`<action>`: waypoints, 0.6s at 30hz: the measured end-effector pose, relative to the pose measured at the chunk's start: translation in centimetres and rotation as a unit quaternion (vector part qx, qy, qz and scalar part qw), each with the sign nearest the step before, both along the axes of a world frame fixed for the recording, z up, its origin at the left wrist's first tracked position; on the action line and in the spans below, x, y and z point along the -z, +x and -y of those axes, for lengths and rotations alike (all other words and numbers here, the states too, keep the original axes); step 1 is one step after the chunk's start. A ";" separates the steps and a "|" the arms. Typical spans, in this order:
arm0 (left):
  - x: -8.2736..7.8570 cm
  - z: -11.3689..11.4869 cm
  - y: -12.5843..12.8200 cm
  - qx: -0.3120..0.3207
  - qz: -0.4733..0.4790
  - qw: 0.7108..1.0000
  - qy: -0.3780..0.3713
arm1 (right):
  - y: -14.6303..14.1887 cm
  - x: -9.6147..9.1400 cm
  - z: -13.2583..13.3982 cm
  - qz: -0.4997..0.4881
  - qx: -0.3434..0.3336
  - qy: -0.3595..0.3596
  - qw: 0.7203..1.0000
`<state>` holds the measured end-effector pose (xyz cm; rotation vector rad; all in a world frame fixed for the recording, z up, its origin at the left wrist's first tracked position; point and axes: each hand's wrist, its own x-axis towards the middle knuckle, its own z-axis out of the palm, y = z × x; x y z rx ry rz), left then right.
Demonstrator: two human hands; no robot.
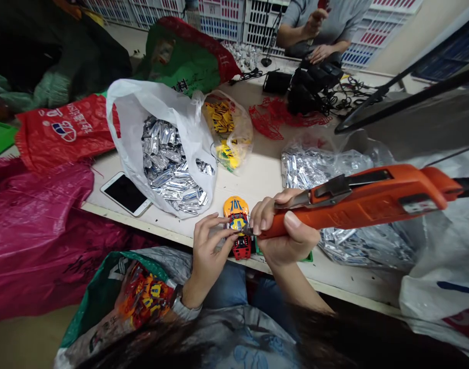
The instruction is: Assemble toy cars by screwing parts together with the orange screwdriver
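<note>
A small orange and red toy car (237, 221) lies at the table's near edge. My left hand (209, 245) pinches its side with thumb and fingers. My right hand (284, 230) is wrapped round an orange electric screwdriver (367, 200), whose tip touches the car's middle. The tool's body runs off to the right.
A white bag of silver foil pieces (168, 159), a clear bag of yellow parts (226, 130) and a second foil heap (326, 169) sit behind. A phone (125, 193) lies left. Red and pink bags crowd the left. Another person (322, 25) sits across.
</note>
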<state>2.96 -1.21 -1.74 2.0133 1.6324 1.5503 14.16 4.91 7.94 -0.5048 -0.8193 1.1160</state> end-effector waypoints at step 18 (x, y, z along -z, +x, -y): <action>-0.5 0.2 -0.8 0.006 -0.052 0.998 -0.018 | 0.1 -0.2 0.3 0.021 0.001 0.005 1.000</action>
